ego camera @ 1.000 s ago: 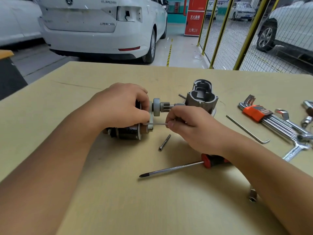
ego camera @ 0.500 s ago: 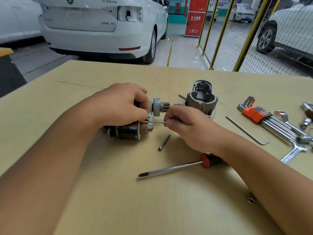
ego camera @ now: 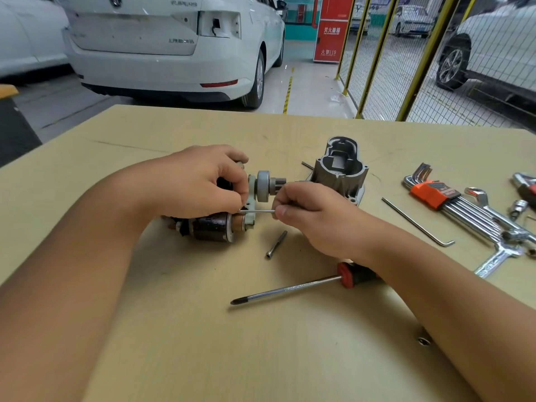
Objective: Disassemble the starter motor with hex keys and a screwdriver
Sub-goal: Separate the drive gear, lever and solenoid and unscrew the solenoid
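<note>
The starter motor body lies on its side on the tan table, its pinion gear pointing right. My left hand grips the motor from above. My right hand pinches a thin long bolt that sticks out of the motor's end plate toward the right. The grey nose housing stands apart, just behind my right hand. A short bolt lies loose in front of the motor. A red-handled screwdriver lies under my right forearm.
A loose hex key lies right of my right hand. Further right sit a hex key set in an orange holder, a wrench and sockets. A small socket rests beside my right forearm. White cars and a yellow fence stand beyond the table.
My right hand has drawn the long bolt slightly further out to the right. The left hand keeps its grip on the motor.
</note>
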`<act>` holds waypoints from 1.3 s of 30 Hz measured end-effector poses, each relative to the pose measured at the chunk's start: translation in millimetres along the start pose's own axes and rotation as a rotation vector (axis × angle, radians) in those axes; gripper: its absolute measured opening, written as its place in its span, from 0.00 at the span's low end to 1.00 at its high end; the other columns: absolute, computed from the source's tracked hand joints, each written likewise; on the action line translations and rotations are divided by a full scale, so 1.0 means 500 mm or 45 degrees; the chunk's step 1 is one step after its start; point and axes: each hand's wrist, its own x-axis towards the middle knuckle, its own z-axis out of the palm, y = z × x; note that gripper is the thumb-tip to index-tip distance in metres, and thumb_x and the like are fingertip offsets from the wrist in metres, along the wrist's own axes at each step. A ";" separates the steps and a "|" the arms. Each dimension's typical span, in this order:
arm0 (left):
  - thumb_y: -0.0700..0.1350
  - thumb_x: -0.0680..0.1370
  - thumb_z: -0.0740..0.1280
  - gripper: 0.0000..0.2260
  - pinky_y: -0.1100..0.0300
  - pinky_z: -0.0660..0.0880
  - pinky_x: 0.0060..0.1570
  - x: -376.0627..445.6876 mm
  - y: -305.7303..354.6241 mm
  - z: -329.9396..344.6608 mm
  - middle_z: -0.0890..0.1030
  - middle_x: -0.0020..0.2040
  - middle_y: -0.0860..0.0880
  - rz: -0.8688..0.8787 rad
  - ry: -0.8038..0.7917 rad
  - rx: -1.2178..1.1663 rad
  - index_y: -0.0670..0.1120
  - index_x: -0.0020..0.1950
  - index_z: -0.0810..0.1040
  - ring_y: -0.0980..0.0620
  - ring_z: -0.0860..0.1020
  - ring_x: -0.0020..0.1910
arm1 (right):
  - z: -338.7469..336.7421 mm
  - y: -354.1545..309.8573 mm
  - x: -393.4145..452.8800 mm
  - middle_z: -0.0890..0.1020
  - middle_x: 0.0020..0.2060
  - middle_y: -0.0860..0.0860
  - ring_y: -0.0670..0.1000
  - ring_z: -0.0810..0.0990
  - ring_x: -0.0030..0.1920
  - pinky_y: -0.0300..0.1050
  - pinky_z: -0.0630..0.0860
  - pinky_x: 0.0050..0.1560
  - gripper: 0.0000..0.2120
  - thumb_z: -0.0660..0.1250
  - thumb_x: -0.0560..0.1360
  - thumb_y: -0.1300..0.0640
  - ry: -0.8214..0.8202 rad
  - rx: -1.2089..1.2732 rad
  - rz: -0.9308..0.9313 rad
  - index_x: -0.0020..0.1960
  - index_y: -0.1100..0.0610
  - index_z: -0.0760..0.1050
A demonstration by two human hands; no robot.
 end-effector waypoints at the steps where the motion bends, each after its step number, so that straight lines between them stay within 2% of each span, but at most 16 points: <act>1: 0.44 0.74 0.72 0.11 0.63 0.67 0.58 0.000 -0.001 -0.001 0.69 0.74 0.61 0.009 -0.009 -0.002 0.61 0.40 0.84 0.61 0.70 0.66 | 0.000 0.001 0.000 0.77 0.38 0.47 0.41 0.70 0.35 0.37 0.68 0.37 0.11 0.62 0.82 0.58 0.000 0.002 0.003 0.42 0.50 0.74; 3: 0.44 0.74 0.72 0.10 0.68 0.67 0.53 -0.001 -0.004 -0.003 0.69 0.73 0.62 0.025 -0.021 -0.008 0.60 0.39 0.84 0.65 0.72 0.62 | 0.000 0.003 -0.001 0.77 0.37 0.47 0.41 0.70 0.34 0.37 0.68 0.36 0.11 0.62 0.82 0.57 0.006 0.026 0.017 0.42 0.50 0.74; 5: 0.44 0.74 0.72 0.10 0.69 0.66 0.51 -0.001 -0.007 -0.003 0.69 0.73 0.62 0.031 -0.028 -0.020 0.60 0.39 0.85 0.68 0.72 0.62 | 0.000 0.004 -0.003 0.75 0.35 0.45 0.40 0.69 0.32 0.34 0.67 0.33 0.11 0.62 0.83 0.57 0.010 0.058 0.025 0.42 0.51 0.75; 7: 0.43 0.74 0.73 0.11 0.69 0.67 0.52 0.000 -0.010 -0.002 0.69 0.72 0.62 0.035 -0.025 -0.027 0.61 0.38 0.85 0.67 0.72 0.63 | -0.001 0.003 -0.002 0.75 0.35 0.45 0.40 0.70 0.32 0.33 0.67 0.33 0.11 0.62 0.83 0.58 0.007 0.040 0.012 0.42 0.51 0.75; 13: 0.45 0.73 0.74 0.10 0.64 0.68 0.57 0.000 -0.013 -0.001 0.69 0.73 0.63 0.046 -0.022 -0.030 0.62 0.40 0.85 0.62 0.72 0.68 | -0.002 0.003 -0.003 0.77 0.37 0.48 0.42 0.70 0.36 0.37 0.69 0.38 0.08 0.62 0.82 0.59 0.014 -0.034 -0.053 0.44 0.54 0.75; 19: 0.47 0.74 0.74 0.08 0.68 0.67 0.55 -0.003 -0.012 -0.002 0.68 0.74 0.62 0.060 -0.026 -0.007 0.62 0.39 0.85 0.64 0.71 0.67 | 0.001 -0.002 -0.013 0.75 0.35 0.48 0.46 0.69 0.35 0.38 0.67 0.37 0.07 0.62 0.81 0.62 0.080 -0.169 -0.220 0.45 0.55 0.72; 23: 0.48 0.74 0.75 0.08 0.59 0.69 0.63 -0.005 -0.008 -0.004 0.68 0.75 0.61 0.065 -0.034 -0.002 0.62 0.39 0.85 0.62 0.70 0.70 | 0.001 -0.006 -0.015 0.74 0.34 0.45 0.45 0.70 0.35 0.36 0.66 0.36 0.08 0.62 0.81 0.63 0.094 -0.151 -0.235 0.44 0.53 0.72; 28: 0.48 0.74 0.75 0.08 0.58 0.68 0.63 -0.006 -0.006 -0.006 0.68 0.76 0.61 0.064 -0.042 0.020 0.62 0.40 0.84 0.62 0.69 0.70 | 0.003 -0.007 -0.014 0.74 0.34 0.43 0.42 0.71 0.35 0.34 0.66 0.37 0.08 0.62 0.82 0.62 0.096 -0.145 -0.202 0.45 0.53 0.72; 31: 0.49 0.75 0.75 0.08 0.57 0.69 0.65 -0.008 -0.006 -0.006 0.67 0.76 0.62 0.059 -0.051 0.024 0.62 0.40 0.85 0.61 0.70 0.70 | 0.004 -0.008 -0.017 0.74 0.34 0.45 0.45 0.70 0.34 0.37 0.67 0.36 0.07 0.61 0.82 0.62 0.109 -0.236 -0.249 0.46 0.54 0.71; 35: 0.49 0.76 0.74 0.08 0.55 0.69 0.69 -0.009 -0.006 -0.007 0.66 0.77 0.62 0.062 -0.065 0.037 0.62 0.40 0.85 0.61 0.69 0.72 | 0.000 -0.016 -0.022 0.75 0.33 0.49 0.51 0.71 0.34 0.47 0.69 0.37 0.06 0.60 0.82 0.63 0.134 -0.377 -0.340 0.48 0.56 0.71; 37: 0.49 0.76 0.74 0.08 0.55 0.69 0.69 -0.009 -0.004 -0.008 0.65 0.77 0.62 0.058 -0.076 0.034 0.62 0.40 0.85 0.61 0.69 0.72 | -0.001 -0.020 -0.022 0.75 0.33 0.49 0.50 0.71 0.34 0.48 0.69 0.36 0.05 0.60 0.82 0.63 0.110 -0.368 -0.306 0.47 0.57 0.72; 39: 0.49 0.76 0.74 0.08 0.55 0.69 0.69 -0.009 -0.003 -0.008 0.65 0.77 0.62 0.063 -0.082 0.039 0.63 0.40 0.85 0.61 0.69 0.72 | 0.003 -0.019 -0.020 0.72 0.30 0.46 0.48 0.68 0.30 0.45 0.66 0.31 0.07 0.62 0.81 0.61 0.032 -0.061 -0.083 0.45 0.56 0.73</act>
